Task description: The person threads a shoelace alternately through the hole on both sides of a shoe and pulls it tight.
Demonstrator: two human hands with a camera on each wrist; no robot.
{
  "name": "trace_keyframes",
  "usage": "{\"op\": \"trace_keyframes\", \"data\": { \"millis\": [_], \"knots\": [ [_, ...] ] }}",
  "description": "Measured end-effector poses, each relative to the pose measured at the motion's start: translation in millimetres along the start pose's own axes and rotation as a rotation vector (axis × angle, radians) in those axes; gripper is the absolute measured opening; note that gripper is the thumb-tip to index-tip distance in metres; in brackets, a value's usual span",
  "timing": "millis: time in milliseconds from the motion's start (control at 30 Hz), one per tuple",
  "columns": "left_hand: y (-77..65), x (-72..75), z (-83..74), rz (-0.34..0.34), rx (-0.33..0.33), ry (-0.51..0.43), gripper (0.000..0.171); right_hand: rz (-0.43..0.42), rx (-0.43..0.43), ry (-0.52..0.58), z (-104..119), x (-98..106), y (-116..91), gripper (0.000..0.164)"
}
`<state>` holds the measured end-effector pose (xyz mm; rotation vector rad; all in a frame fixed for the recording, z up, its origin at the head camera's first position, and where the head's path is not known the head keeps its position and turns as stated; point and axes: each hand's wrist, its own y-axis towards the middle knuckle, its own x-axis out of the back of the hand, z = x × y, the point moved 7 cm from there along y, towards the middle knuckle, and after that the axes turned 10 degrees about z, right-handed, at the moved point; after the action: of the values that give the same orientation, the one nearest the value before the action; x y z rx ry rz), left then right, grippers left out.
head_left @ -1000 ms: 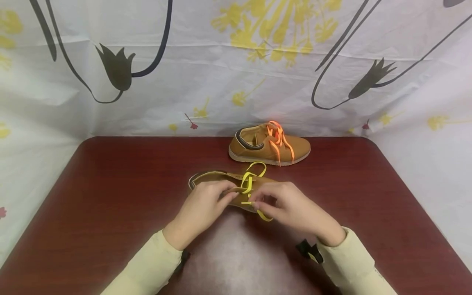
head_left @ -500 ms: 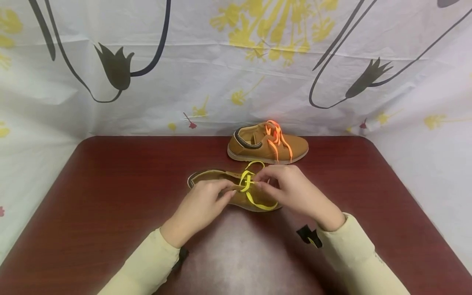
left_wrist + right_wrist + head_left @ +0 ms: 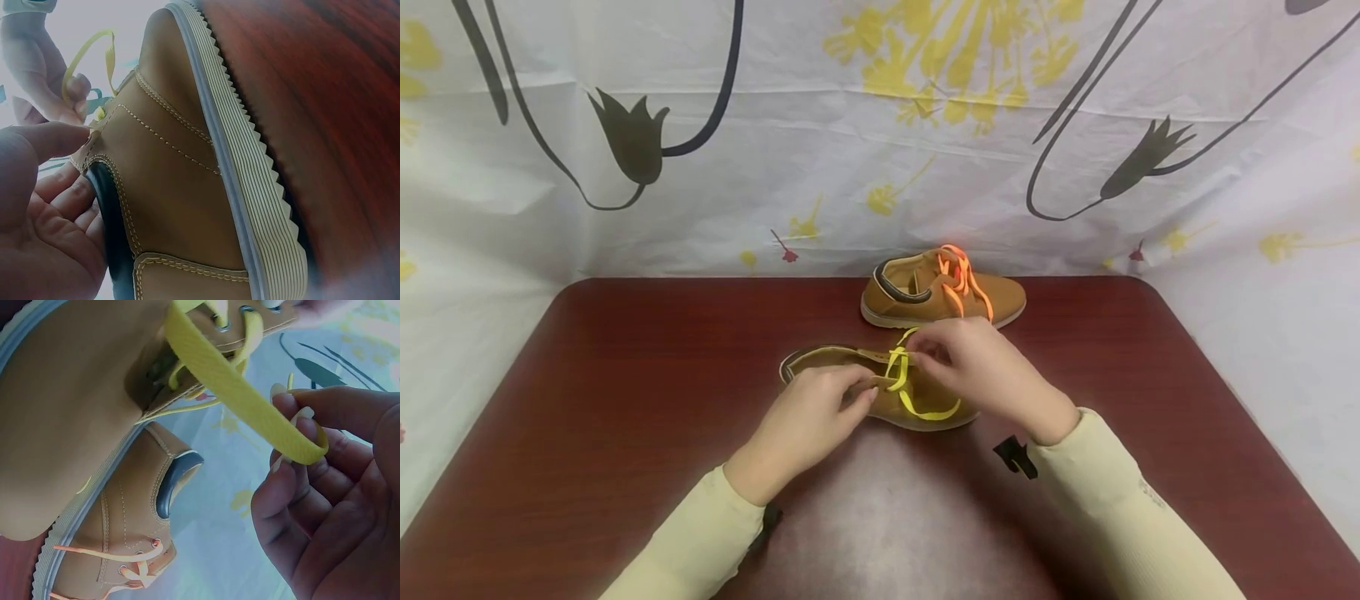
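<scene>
In the head view a tan shoe [image 3: 891, 407] lies mid-table, heel to the left, with a yellow shoelace [image 3: 898, 379] through its eyelets. My left hand [image 3: 812, 417] pinches the near edge of the eyelet flap between thumb and fingers. The left wrist view shows the same pinch by the left hand [image 3: 50, 212] at the shoe's opening [image 3: 112, 206]. Above the lacing, my right hand [image 3: 988, 367] pinches an end of the lace. A flat loop of shoelace [image 3: 244, 397] runs from the eyelets to the right hand [image 3: 337, 487]. Another stretch of lace droops over the near side.
Behind, against the table's far edge, stands a matching tan shoe [image 3: 1003, 300] with orange laces [image 3: 958, 271]. The dark red table [image 3: 647, 367] meets a white cloth [image 3: 700, 225] printed with flowers at the back and sides.
My right hand has moved up and away from me over the lacing, taking the lace end from the shoe's near side toward its far side. The left hand keeps its pinch on the flap.
</scene>
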<state>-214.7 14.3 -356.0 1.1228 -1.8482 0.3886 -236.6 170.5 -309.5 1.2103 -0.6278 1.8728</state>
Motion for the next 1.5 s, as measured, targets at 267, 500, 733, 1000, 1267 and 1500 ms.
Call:
{"op": "trace_keyframes", "data": {
  "millis": [267,500,733,1000,1267,1500],
  "knots": [
    [0.4,0.8,1.5,-0.006,0.001,-0.011,0.005,0.007,-0.063,-0.005,-0.1,-8.6,5.6,0.01],
    [0.9,0.4,2.7,0.007,0.01,-0.019,0.005,-0.025,-0.078,0.038,-0.8,-18.1,4.4,0.014],
    [1.7,1.1,1.8,0.0,0.001,-0.014,0.004,-0.051,-0.127,0.075,-3.9,-25.9,2.1,0.011],
    [1.5,2.9,1.1,-0.003,-0.004,-0.004,0.005,-0.082,-0.186,0.04,-1.5,-28.7,1.5,0.009],
    [2.4,2.6,2.4,0.007,-0.001,-0.013,0.006,-0.136,-0.195,0.013,1.1,-28.3,0.0,0.01],
    [2.7,2.0,3.6,0.015,0.003,-0.017,0.006,-0.123,-0.166,0.018,2.8,-28.1,0.2,0.01]
  ]
}}
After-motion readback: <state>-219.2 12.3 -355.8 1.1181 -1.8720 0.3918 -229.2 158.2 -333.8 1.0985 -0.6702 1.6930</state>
